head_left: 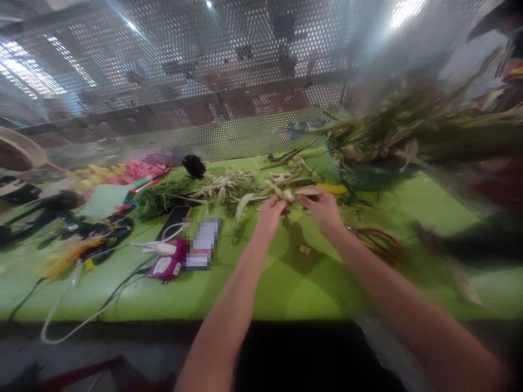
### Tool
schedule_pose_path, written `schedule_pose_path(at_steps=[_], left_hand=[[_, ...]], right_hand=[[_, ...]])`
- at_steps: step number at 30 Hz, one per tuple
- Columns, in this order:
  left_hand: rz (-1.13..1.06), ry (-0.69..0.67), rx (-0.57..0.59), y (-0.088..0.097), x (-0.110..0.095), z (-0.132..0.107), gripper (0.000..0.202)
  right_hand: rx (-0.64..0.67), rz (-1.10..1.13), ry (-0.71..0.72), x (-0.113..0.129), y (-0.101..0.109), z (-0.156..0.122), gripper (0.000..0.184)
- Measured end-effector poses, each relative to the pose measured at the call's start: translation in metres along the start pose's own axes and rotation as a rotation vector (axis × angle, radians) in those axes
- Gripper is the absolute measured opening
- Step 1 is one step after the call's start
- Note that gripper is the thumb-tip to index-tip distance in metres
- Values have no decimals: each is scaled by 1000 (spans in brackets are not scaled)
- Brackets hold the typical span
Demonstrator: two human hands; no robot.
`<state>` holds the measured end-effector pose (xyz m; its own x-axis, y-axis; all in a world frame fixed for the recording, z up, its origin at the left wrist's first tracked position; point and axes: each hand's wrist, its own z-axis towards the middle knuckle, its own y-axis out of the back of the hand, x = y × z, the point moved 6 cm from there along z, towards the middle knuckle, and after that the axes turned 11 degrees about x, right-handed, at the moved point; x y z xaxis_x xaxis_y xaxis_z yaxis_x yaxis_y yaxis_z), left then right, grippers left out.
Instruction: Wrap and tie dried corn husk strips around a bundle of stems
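A perforated metal screen (229, 60) rises behind the bright green table (310, 294), crossed by a dark horizontal rail (183, 102). White light (402, 11) glares through its holes at upper left and right.

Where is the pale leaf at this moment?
In the head view the pale leaf is just right of centre, held between the left hand and the right hand above the green table, beside the pile of dry leaves.
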<state>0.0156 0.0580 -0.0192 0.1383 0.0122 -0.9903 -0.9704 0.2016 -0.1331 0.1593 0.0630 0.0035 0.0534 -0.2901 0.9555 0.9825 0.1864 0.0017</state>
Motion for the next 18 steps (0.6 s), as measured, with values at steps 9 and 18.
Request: schedule_pose_path(at_steps=[9, 18], left_hand=[[336, -34, 56, 5, -10, -3, 9], [518, -85, 177, -13, -18, -6, 5]], right_hand=[[281, -440, 241, 28, -15, -11, 14], [158, -499, 284, 29, -8, -7, 7]])
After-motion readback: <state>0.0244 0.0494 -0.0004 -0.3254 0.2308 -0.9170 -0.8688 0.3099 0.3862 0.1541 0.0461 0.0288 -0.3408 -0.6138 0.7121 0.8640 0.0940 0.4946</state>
